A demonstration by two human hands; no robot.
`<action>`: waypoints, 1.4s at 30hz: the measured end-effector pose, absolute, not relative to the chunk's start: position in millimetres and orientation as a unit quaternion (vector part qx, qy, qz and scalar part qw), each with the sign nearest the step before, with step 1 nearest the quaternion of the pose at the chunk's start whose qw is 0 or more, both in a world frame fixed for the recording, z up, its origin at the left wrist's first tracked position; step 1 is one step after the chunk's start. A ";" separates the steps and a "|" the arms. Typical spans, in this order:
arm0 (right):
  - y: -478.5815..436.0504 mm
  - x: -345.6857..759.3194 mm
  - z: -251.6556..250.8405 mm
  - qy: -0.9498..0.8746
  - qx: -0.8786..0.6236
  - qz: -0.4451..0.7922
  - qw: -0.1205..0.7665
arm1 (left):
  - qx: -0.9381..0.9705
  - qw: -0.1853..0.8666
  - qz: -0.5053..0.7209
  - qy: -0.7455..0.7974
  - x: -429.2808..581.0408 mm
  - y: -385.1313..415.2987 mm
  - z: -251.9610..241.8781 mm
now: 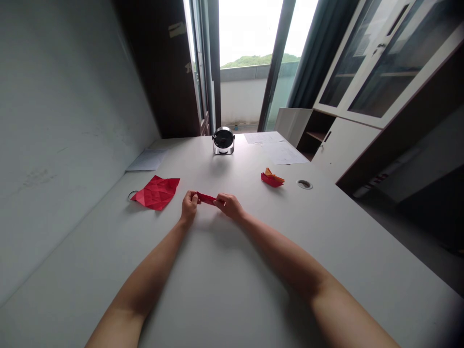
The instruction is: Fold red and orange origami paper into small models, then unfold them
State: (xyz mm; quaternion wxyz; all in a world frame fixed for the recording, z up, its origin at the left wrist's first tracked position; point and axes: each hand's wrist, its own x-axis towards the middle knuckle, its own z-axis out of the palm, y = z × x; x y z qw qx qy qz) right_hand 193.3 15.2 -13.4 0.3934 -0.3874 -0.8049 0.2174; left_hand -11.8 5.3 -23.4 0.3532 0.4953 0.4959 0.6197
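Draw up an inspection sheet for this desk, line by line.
Surface: white table, matte.
Job's things: folded red strip between the hands; creased red sheet to its left.
Clutter: red-orange folded piece, round black device, white papers, round desk hole.
Grips: left hand and right hand each pinch one end of the strip.
Cables: nothing seen.
Surroundings: grey wall left, window ahead, glass-door cabinet right.

Matt red folded paper strip (206,198) and creased paper sheet (157,192) — smooth matt table (232,270), glossy metal-rimmed fan (223,140).
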 end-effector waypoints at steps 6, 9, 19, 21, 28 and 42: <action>19.3 194.4 -14.9 -0.771 -0.415 0.225 0.427 | 0.429 0.455 0.638 0.448 -10.9 8.0 -25.3; 19.1 195.5 -13.4 -0.765 -0.417 0.241 0.428 | 0.443 0.474 0.621 0.440 -12.2 4.5 -21.2; 19.7 193.1 -16.4 -0.744 -0.418 0.285 0.437 | 0.579 0.425 0.525 0.457 -4.5 -3.7 -18.0; 20.4 192.7 -17.7 -0.745 -0.413 0.294 0.434 | 0.585 0.415 0.527 0.457 -5.5 -2.3 -21.0; 22.5 192.1 -21.8 -0.786 -0.411 0.291 0.359 | 0.600 0.369 0.520 0.483 -8.4 -1.6 -24.9; 17.1 188.2 -11.6 -0.794 -0.397 0.298 0.352 | 0.620 0.272 0.531 0.510 -4.8 -10.6 -11.1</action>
